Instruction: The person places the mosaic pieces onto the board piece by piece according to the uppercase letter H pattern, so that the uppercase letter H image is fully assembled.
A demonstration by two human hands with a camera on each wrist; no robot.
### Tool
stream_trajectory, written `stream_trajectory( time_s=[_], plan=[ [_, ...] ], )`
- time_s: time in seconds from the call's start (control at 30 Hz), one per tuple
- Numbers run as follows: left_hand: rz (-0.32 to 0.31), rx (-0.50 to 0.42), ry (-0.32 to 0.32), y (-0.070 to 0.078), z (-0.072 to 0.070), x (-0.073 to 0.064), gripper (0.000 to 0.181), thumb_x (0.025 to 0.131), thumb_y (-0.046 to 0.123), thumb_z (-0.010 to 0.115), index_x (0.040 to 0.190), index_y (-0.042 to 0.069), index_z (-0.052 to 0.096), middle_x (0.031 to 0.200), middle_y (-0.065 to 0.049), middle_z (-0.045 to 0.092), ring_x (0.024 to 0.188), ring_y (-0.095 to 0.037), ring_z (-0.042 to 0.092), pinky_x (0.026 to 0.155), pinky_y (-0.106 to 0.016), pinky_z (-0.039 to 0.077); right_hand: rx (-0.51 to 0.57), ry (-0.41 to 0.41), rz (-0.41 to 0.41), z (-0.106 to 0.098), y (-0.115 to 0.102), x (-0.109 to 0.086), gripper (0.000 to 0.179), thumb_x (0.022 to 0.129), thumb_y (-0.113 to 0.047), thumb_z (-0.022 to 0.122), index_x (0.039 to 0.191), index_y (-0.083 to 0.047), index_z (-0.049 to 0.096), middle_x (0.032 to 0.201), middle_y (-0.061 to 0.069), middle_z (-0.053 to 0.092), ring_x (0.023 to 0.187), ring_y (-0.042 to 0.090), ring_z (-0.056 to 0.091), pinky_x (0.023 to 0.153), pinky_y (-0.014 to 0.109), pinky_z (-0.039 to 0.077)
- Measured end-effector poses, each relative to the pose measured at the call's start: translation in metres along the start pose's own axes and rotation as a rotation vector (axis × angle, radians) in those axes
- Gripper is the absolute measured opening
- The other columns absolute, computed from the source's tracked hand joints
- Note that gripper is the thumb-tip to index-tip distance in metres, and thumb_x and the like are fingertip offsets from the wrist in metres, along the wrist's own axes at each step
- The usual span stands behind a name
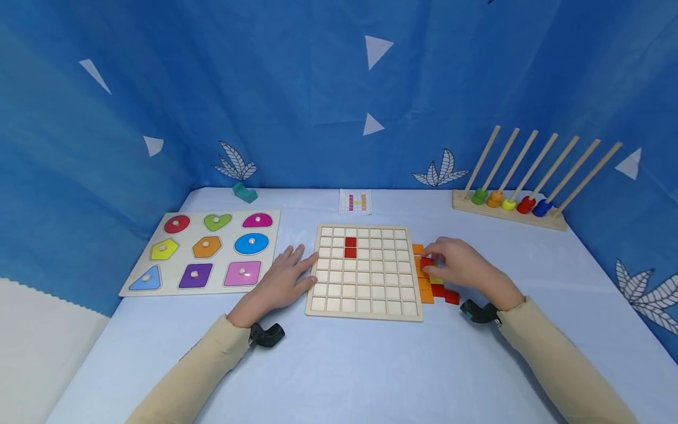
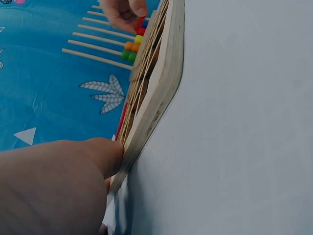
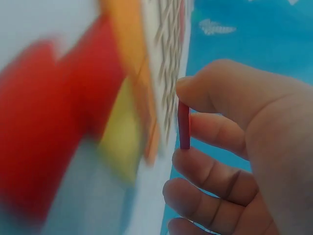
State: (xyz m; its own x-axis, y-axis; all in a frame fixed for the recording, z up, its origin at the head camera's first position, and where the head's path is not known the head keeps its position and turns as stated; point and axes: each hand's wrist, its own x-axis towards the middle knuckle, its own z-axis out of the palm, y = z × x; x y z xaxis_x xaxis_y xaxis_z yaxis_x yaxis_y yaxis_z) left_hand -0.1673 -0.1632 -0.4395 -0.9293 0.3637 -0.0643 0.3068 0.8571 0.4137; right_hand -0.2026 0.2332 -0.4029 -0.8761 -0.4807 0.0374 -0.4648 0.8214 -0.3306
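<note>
A wooden grid board (image 1: 364, 277) lies on the table with two red square tiles (image 1: 350, 247) in its upper cells. My left hand (image 1: 283, 280) rests at the board's left side, fingers spread and fingertips touching its edge; in the left wrist view the thumb (image 2: 105, 155) is against the rim. Off the board's right edge, my right hand (image 1: 458, 265) pinches a red tile (image 3: 184, 125) between thumb and fingers, held on edge. Below it lie orange tiles (image 1: 425, 290), a yellow tile (image 3: 120, 132) and more red tiles (image 1: 450, 296), blurred in the right wrist view.
A shape puzzle board (image 1: 182, 250) with knobbed pieces lies at left. A wooden peg rack (image 1: 508, 213) with coloured beads stands at back right. Behind the grid board are a small pattern card (image 1: 355, 202) and a green block (image 1: 245, 192). Blue cloth (image 1: 296, 88) hangs behind the table.
</note>
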Motion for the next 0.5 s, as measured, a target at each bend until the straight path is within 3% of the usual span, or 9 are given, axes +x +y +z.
stream_trajectory(
  time_s=[0.2, 0.5],
  plan=[
    [0.0, 0.002, -0.005, 0.0, 0.0, 0.0, 0.063, 0.102, 0.038, 0.057, 0.158, 0.015, 0.039, 0.168, -0.023, 0.024, 0.157, -0.048, 0.014, 0.126, -0.064, 0.017, 0.019, -0.037, -0.061, 0.007, -0.023, 0.026, 0.03, 0.084, -0.026, 0.083, 0.108, -0.01, 0.077, 0.084, -0.001, 0.064, 0.073, 0.012, 0.05, 0.063, 0.024, 0.045],
    [0.005, 0.003, 0.0, -0.001, 0.0, 0.001, 0.063, 0.102, 0.038, 0.056, 0.158, 0.015, 0.039, 0.168, -0.023, 0.024, 0.157, -0.048, 0.014, 0.126, -0.064, 0.017, 0.033, -0.044, -0.213, 0.02, -0.055, 0.059, 0.026, 0.085, -0.025, 0.082, 0.106, -0.01, 0.077, 0.085, -0.002, 0.067, 0.074, 0.01, 0.053, 0.07, 0.026, 0.047]
  ],
)
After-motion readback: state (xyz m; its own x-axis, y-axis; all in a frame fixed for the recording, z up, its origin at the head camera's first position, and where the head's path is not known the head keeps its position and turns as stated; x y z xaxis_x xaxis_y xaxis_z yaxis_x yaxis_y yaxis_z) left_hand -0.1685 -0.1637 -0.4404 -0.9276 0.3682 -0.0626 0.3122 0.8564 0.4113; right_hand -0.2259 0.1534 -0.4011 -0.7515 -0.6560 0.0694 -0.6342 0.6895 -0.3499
